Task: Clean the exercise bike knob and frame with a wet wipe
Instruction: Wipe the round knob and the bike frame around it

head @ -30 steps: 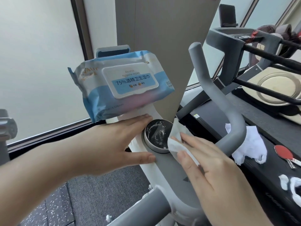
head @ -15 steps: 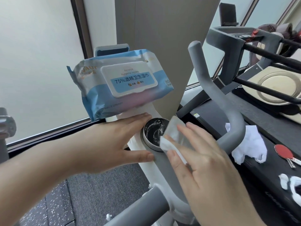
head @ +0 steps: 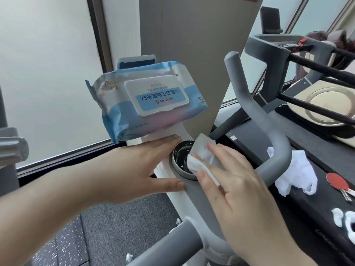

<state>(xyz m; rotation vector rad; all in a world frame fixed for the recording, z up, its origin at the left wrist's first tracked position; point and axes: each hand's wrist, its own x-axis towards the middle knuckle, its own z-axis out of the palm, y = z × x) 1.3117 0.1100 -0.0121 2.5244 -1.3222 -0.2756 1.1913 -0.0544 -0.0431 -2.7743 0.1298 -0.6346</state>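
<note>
The round knob (head: 181, 157) with a black top and silver rim sits on the white and grey bike frame (head: 197, 196); white streaks show on its black face. My right hand (head: 236, 187) presses a folded white wet wipe (head: 201, 156) flat onto the knob's right half with straight fingers. My left hand (head: 140, 167) rests flat on the frame just left of the knob, fingers straight, thumb below it.
A blue pack of wet wipes (head: 148, 100) lies on the bike's console above the knob. The grey handlebar (head: 261, 120) curves up at the right. Crumpled used wipes (head: 294, 173), a red paddle (head: 339, 184) and other gym machines lie to the right.
My right hand has slid the wipe up and left from the frame beside the knob onto the knob's face. My left hand has stayed in place.
</note>
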